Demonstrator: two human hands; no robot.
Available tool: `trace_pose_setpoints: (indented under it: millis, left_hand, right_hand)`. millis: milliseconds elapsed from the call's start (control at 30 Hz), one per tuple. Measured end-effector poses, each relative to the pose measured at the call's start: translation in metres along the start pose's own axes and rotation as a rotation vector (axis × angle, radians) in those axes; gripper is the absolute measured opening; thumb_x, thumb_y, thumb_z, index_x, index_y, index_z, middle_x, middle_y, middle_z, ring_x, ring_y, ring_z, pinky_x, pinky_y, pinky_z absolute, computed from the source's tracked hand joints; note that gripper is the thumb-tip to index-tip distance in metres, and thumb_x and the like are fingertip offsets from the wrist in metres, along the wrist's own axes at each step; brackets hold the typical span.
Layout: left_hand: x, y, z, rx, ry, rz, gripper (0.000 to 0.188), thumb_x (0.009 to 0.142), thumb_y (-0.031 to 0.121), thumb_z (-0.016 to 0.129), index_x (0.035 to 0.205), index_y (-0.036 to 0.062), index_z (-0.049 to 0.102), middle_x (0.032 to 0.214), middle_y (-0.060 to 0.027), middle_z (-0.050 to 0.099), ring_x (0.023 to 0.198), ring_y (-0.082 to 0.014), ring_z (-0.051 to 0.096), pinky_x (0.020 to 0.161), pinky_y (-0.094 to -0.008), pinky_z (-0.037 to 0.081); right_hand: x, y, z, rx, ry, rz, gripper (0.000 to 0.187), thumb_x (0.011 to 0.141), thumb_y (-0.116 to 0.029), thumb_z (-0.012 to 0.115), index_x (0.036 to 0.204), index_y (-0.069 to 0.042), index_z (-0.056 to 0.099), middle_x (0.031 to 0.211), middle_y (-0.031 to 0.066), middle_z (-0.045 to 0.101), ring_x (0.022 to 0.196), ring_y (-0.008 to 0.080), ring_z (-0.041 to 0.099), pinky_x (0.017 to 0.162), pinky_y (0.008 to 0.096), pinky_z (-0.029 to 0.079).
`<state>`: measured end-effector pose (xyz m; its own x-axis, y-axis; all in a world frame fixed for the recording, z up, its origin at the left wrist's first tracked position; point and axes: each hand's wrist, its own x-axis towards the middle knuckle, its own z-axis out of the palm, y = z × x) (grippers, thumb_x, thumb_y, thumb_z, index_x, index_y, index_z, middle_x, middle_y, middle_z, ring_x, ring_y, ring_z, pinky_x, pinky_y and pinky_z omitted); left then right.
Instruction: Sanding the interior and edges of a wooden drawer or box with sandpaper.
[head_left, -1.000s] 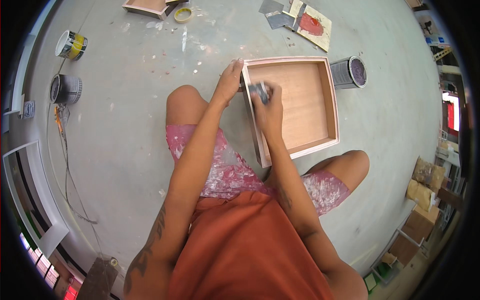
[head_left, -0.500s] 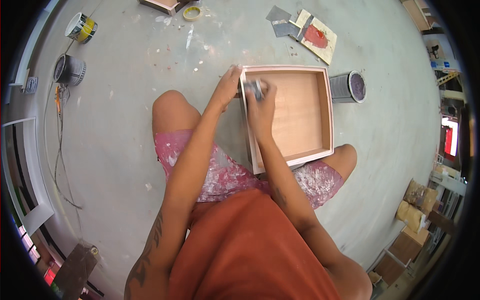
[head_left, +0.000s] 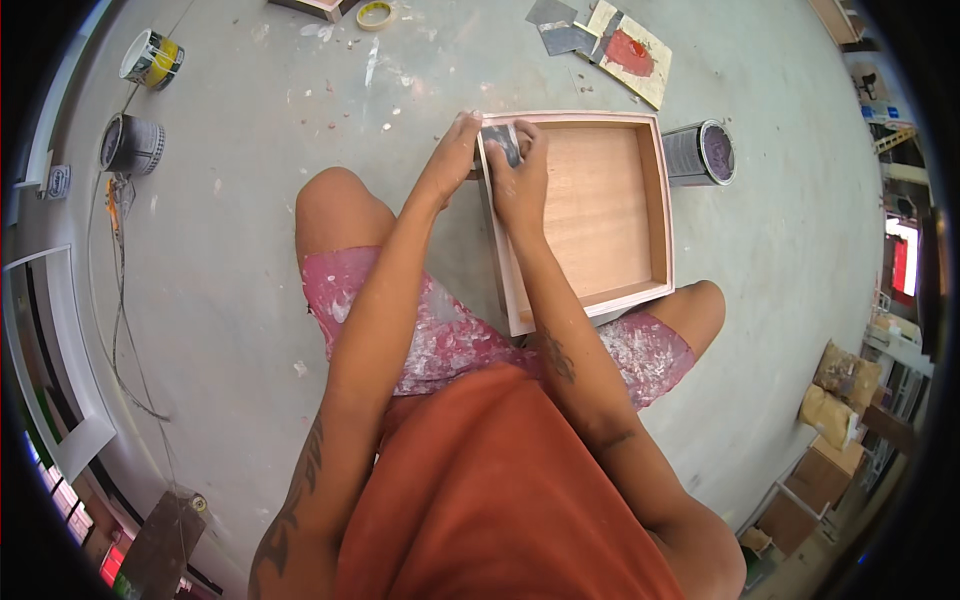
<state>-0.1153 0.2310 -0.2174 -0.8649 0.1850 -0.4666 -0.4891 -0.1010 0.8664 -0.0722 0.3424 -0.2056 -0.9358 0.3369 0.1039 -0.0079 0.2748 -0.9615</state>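
A shallow square wooden tray (head_left: 655, 210) with pale pink-painted walls lies on the concrete floor between my knees. My left hand (head_left: 455, 150) grips the outside of its far left corner. My right hand (head_left: 520, 170) presses a dark grey piece of sandpaper (head_left: 497, 138) onto the top of the left wall near that corner. The inside bottom of the tray is bare brown plywood.
An open paint can (head_left: 705, 152) stands just right of the tray. Sandpaper sheets (head_left: 560, 30) and a board with a red smear (head_left: 632, 50) lie beyond it. A tape roll (head_left: 374, 14), two more cans (head_left: 150, 58) (head_left: 130, 145) and a cable (head_left: 120, 300) are at the left.
Both hands have slid along the tray's left wall toward its far corner, the right hand carrying the sandpaper with it. The view has shifted slightly.
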Motion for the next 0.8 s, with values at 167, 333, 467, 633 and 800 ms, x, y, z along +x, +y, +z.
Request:
trace_pose_setpoints:
  millis: [167, 333, 467, 633, 800]
  left_hand:
    - [-0.014, 0.002, -0.022, 0.021, -0.05, -0.03, 0.068, 0.109, 0.058, 0.038, 0.154, 0.006, 0.039, 0.137, -0.015, 0.057, 0.116, -0.0248, 0.063, 0.093, -0.0427, 0.057]
    - [-0.005, 0.001, -0.007, 0.02, -0.065, 0.009, 0.061, 0.11, 0.056, 0.037, 0.146, 0.0076, 0.046, 0.134, -0.0138, 0.059, 0.114, -0.0246, 0.064, 0.094, -0.0446, 0.057]
    - [-0.022, -0.004, -0.017, 0.0, -0.019, -0.024, 0.059, 0.111, 0.054, 0.036, 0.147, 0.008, 0.044, 0.135, -0.0137, 0.059, 0.116, -0.025, 0.064, 0.094, -0.0458, 0.057]
    - [-0.006, -0.004, -0.007, -0.011, -0.056, 0.014, 0.06, 0.112, 0.053, 0.035, 0.15, 0.0077, 0.042, 0.138, -0.0145, 0.056, 0.118, -0.0257, 0.063, 0.096, -0.0459, 0.056]
    - [-0.014, -0.003, -0.013, -0.013, -0.053, -0.009, 0.061, 0.112, 0.054, 0.036, 0.151, 0.0072, 0.04, 0.14, -0.0147, 0.056, 0.119, -0.0268, 0.062, 0.097, -0.0455, 0.056]
  right_hand:
    - [-0.058, -0.011, -0.019, -0.122, -0.077, 0.172, 0.049, 0.098, -0.016, 0.071, 0.139, -0.001, 0.05, 0.098, 0.0152, 0.068, 0.088, 0.0247, 0.067, 0.085, 0.0365, 0.053]
    - [-0.004, -0.008, 0.001, 0.025, -0.002, 0.023, 0.045, 0.096, -0.014, 0.073, 0.131, 0.0, 0.049, 0.103, 0.0201, 0.072, 0.094, 0.0262, 0.071, 0.082, 0.0361, 0.054]
    - [-0.055, -0.011, -0.02, 0.051, -0.089, 0.237, 0.043, 0.096, -0.012, 0.074, 0.127, 0.002, 0.047, 0.104, 0.0151, 0.071, 0.096, 0.0203, 0.068, 0.085, 0.0329, 0.053]
    - [-0.001, -0.013, -0.006, 0.022, -0.058, -0.001, 0.044, 0.096, -0.012, 0.072, 0.127, 0.003, 0.046, 0.103, 0.0205, 0.073, 0.096, 0.025, 0.072, 0.084, 0.0372, 0.055]
    - [-0.041, 0.001, -0.02, 0.031, -0.075, 0.099, 0.042, 0.097, -0.012, 0.071, 0.126, 0.003, 0.046, 0.111, 0.0222, 0.072, 0.1, 0.027, 0.072, 0.088, 0.0384, 0.055]
